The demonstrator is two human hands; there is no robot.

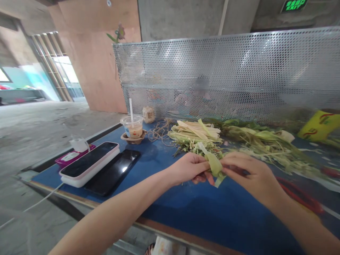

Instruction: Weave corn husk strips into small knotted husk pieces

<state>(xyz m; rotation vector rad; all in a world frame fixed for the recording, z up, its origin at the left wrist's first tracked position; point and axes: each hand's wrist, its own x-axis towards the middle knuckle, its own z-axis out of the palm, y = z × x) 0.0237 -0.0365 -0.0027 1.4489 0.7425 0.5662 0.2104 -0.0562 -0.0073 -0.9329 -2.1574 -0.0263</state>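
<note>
Above the blue tabletop, my left hand pinches a pale green leaf strip between thumb and fingers. My right hand grips the same strip from the other side, fingertips close to those of my left hand. The strip is folded into a small bundle, one pale end pointing up and another hanging below. Just behind my hands lies a pile of cut pale husk strips, with shredded green bits along its near side. Longer green leaves are spread to the right of the pile.
Left on the table are a drink cup with a straw, a black phone, another phone on a white case and a purple box. Twine lies behind. Red-handled scissors lie right, below a yellow package. A perforated metal screen stands behind.
</note>
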